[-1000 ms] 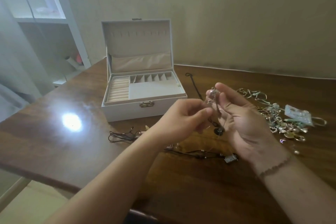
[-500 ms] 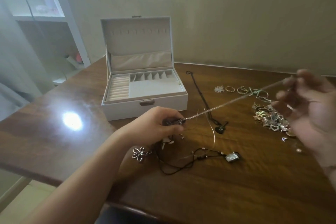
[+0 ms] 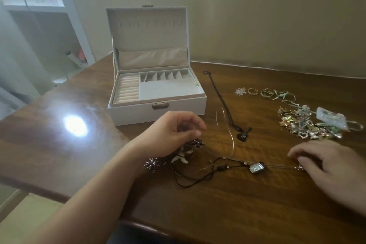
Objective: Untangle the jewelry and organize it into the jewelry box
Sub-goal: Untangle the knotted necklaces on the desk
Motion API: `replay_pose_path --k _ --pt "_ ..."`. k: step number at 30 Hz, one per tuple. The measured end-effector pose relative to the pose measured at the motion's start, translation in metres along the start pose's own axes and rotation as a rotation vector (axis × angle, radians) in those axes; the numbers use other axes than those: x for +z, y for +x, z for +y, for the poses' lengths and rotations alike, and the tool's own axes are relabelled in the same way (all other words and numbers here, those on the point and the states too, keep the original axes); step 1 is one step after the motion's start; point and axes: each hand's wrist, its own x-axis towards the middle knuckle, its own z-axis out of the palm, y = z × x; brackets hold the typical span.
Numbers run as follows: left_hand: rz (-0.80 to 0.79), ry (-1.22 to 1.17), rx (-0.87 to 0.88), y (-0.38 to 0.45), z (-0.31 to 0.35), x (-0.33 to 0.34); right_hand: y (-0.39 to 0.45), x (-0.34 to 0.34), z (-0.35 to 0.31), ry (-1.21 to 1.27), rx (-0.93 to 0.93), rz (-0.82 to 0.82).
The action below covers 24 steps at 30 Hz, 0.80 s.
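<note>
The white jewelry box (image 3: pixel 158 103) stands open on the wooden table (image 3: pixel 237 208), its ring rolls and small compartments bare. My left hand (image 3: pixel 174 134) is curled over a tangle of dark cords and flower pendants (image 3: pixel 195 143) in front of the box, thumb and fingers pinching it. My right hand (image 3: pixel 328 166) lies flat on the table at the right, fingertips on the end of a thin chain (image 3: pixel 281 167). This chain runs left to a rectangular pendant (image 3: pixel 256 167). A silver flower pendant (image 3: pixel 151 163) lies below my left wrist.
A black cord necklace with a heart pendant (image 3: pixel 242 136) lies straight, right of the box. Behind my right hand sit loose rings (image 3: pixel 253 91), a heap of mixed jewelry (image 3: pixel 305 127) and a clear bag (image 3: pixel 330 118). A white shelf (image 3: pixel 59 6) stands at far left.
The hands went from working together mid-air to pulling a chain apart. Now my right hand has come down flat onto the table with the chain end, and my left hand has settled on the tangle.
</note>
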Motion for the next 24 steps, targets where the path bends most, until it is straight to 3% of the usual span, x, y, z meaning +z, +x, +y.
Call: replay_pose_path --k 3,5,7,10,12,16,20,24 --pt "0.032 -0.043 0.009 -0.001 -0.004 0.001 0.009 -0.006 -0.02 -0.241 -0.109 0.045" --pt "0.06 -0.071 0.023 -0.002 -0.005 0.001 0.016 -0.016 -0.053 -0.127 -0.212 0.174" --pt "0.089 -0.122 0.036 -0.002 -0.005 0.001 0.024 -0.016 -0.095 0.041 -0.322 0.12" --pt "0.13 -0.211 0.074 -0.003 -0.006 0.001 0.042 0.004 -0.138 0.182 -0.281 -0.134" --pt "0.155 -0.257 0.099 -0.005 -0.007 0.002 0.049 0.013 -0.15 0.283 -0.269 -0.188" --pt "0.174 -0.323 0.11 -0.007 -0.009 0.0 0.046 0.014 -0.147 0.551 -0.201 -0.218" --pt "0.181 -0.373 0.086 -0.009 -0.009 -0.001 0.044 0.016 -0.141 0.697 -0.166 -0.158" --pt "0.184 -0.368 0.093 -0.01 -0.007 -0.004 0.042 0.019 -0.139 0.853 -0.099 -0.213"
